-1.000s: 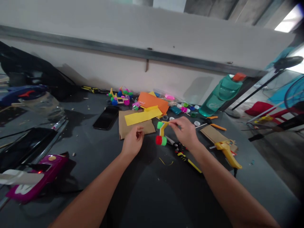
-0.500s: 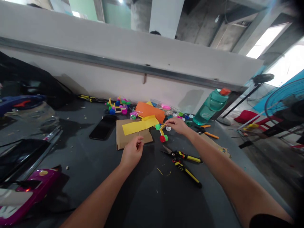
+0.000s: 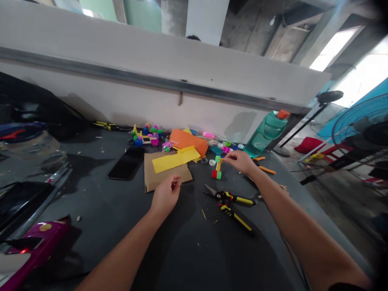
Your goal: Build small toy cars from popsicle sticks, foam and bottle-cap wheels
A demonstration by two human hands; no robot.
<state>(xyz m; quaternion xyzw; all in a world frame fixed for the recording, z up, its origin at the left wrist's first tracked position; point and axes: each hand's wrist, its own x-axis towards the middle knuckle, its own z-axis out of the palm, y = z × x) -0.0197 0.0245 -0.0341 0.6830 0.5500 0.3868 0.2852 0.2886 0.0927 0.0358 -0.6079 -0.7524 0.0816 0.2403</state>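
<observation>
Between the fingertips of my right hand [image 3: 241,161] is one end of a small yellow frame with red and green bottle caps [image 3: 217,174]. It is right of the cardboard. My left hand [image 3: 166,195] has its fingers curled together at the near edge of a brown cardboard piece [image 3: 150,178]; whether anything is pinched there is too small to make out. Across the cardboard lies a folded yellow paper strip [image 3: 165,163]. Black-and-yellow shears [image 3: 226,198] lie with blades apart, nearer to me than the capped frame.
Orange paper [image 3: 188,140] and a cluster of colourful cap toys [image 3: 147,136] sit by the wall. A black phone [image 3: 127,163] is left of the cardboard. At right stand a teal bottle [image 3: 263,135] and orange-handled pliers [image 3: 266,169]. A magenta power strip [image 3: 45,238] is front left.
My right hand has moved slightly to the right with the capped frame, away from the cardboard. My left hand stays by the cardboard's near edge. The whole view has shifted a little.
</observation>
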